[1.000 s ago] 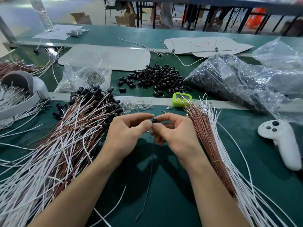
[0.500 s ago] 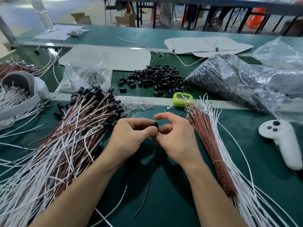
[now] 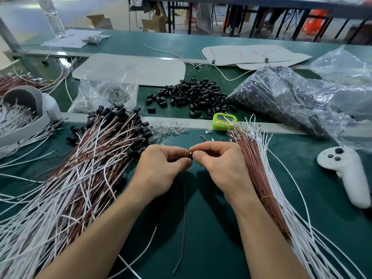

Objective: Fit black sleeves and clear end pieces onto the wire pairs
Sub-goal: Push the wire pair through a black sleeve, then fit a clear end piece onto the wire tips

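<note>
Green bench (image 3: 209,238), crowded. On our left lies the largest heap, the finished wire pairs (image 3: 80,178), brown and white, whose far ends carry black caps. We judge this the done share, and it is well over half.

On our right is a smaller tied bundle of bare pairs (image 3: 259,168) with metal tips exposed. That is the work left.

Loose sleeves (image 3: 193,95) are piled beyond the rail, and clear end pieces (image 3: 171,127) are scattered along it. Stock of both is ample.

At centre, left hand (image 3: 159,168) and right hand (image 3: 219,166) meet fingertip to fingertip. Both pinch one black sleeve (image 3: 190,155) held above the bench. Its wire pair (image 3: 183,218) trails toward us. We cannot tell whether a clear piece is seated.
</note>
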`<state>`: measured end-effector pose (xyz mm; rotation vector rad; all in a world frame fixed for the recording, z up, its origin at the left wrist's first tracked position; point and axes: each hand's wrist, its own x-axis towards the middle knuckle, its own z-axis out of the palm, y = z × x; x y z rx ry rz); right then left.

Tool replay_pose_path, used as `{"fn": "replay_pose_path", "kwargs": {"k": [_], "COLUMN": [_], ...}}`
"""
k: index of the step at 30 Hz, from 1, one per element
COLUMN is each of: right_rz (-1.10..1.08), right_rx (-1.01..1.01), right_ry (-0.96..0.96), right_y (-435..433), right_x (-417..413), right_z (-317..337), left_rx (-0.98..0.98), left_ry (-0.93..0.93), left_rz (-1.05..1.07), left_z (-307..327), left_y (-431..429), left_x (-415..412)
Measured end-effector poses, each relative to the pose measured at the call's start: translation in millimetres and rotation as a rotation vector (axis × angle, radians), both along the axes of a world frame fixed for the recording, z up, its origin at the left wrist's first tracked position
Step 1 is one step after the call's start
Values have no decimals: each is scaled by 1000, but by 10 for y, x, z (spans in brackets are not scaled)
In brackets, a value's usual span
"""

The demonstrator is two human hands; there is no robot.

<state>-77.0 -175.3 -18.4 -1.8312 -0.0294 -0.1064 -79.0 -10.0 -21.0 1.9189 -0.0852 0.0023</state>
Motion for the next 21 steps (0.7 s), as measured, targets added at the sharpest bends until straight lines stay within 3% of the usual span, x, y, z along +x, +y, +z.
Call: {"fn": "replay_pose_path", "kwargs": {"k": [16,21], "right_rz": [-135,-200], "right_rx": [-168,234], "right_ry": [-146,41], "right_y": [74,17], "right_x": [-75,-3], "right_z": [34,82], "left_rx": [129,3], "left_ry": [-93,2], "left_rz": [-15,45], "left_z": [55,29], "left_y": [-36,-24], "left_x": [-102,-40]}}
